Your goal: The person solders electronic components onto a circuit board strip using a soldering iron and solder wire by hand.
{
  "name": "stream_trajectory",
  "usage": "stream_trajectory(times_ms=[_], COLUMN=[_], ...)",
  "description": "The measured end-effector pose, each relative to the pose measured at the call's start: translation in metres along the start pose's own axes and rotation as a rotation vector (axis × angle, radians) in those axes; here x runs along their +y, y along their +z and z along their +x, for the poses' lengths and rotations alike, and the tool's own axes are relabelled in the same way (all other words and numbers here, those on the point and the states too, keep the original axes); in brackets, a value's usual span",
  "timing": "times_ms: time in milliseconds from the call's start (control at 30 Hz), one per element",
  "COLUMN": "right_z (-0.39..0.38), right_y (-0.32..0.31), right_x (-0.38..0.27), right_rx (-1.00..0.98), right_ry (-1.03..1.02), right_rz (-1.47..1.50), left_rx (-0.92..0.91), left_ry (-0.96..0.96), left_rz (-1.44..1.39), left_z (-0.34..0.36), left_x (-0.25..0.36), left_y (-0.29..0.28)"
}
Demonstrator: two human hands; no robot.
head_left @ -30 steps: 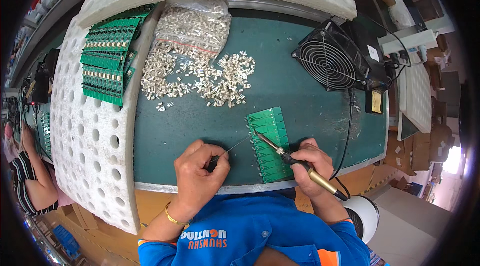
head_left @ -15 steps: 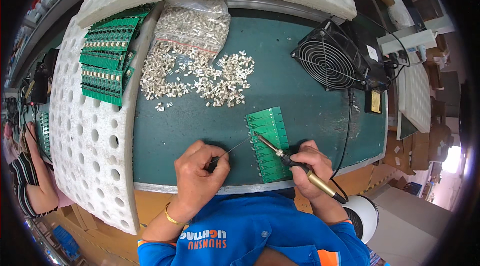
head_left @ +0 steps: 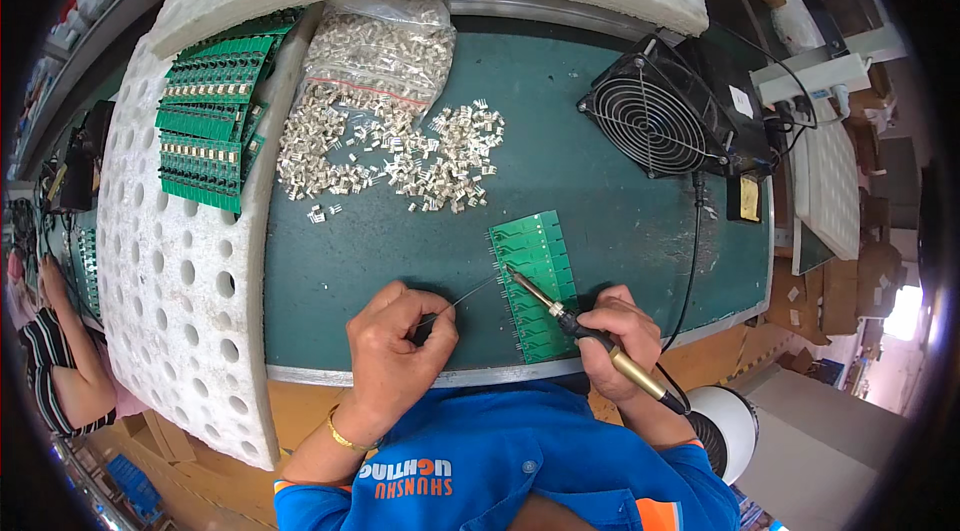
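1. Setting: green-topped workbench (head_left: pixel 535 121) with a metal front edge, in a crowded workshop; clock positions read about the circuit board (head_left: pixel 550 276), flat near that edge.
2. 8 o'clock: left hand (head_left: pixel 400 336), in a closed pinch of thumb and fingers on a thin grey wire (head_left: pixel 475 293), slanting up toward the board's left side.
3. 4 o'clock: right hand (head_left: pixel 620 339), wrapped pen-fashion around the handle of a soldering iron (head_left: pixel 575 324), with tip at the board's left side near the wire's end; contact too small to tell.
4. Between 10 and 11 o'clock: loose white connectors (head_left: pixel 440 166) in a spread heap; beyond, at 11, a clear plastic bag (head_left: pixel 400 41) of more.
5. 10 o'clock: populated green boards (head_left: pixel 205 131), overlapping on a white foam panel (head_left: pixel 250 331) with round holes.
6. 1 o'clock: black fan (head_left: pixel 650 116) with metal grille.
7. 2 o'clock: yellow pad (head_left: pixel 749 198) in a dark holder.
8. 9 o'clock, far off: another person's arm (head_left: pixel 75 331).
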State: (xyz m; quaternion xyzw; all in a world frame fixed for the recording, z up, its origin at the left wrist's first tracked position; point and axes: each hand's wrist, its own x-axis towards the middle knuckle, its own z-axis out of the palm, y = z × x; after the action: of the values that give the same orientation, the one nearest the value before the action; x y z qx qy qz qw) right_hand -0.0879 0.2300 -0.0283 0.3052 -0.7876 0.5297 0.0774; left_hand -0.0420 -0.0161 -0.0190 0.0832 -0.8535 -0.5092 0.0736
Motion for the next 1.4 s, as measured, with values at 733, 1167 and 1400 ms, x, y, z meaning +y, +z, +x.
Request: stream_trajectory(times_ms=[733,1167,1400], right_z=[-0.0002,-0.0004,-0.0015], right_y=[0.0046,-0.0007,0.0008], right_x=[-0.0029,-0.0024,0.001], right_rx=[0.017,0.046,0.047], right_ry=[-0.041,-0.05,-0.049], right_rz=[-0.041,-0.083,-0.038], left_rx=[0.003,0.009,0.017], left_ry=[-0.012,-0.107,-0.085], left_rz=[-0.017,-0.042,-0.011], left_z=[0.0006,-0.0014,-0.0022], left_x=[-0.0002,0.003,0.0041], left_y=[0.0012,-0.0001,-0.0022])
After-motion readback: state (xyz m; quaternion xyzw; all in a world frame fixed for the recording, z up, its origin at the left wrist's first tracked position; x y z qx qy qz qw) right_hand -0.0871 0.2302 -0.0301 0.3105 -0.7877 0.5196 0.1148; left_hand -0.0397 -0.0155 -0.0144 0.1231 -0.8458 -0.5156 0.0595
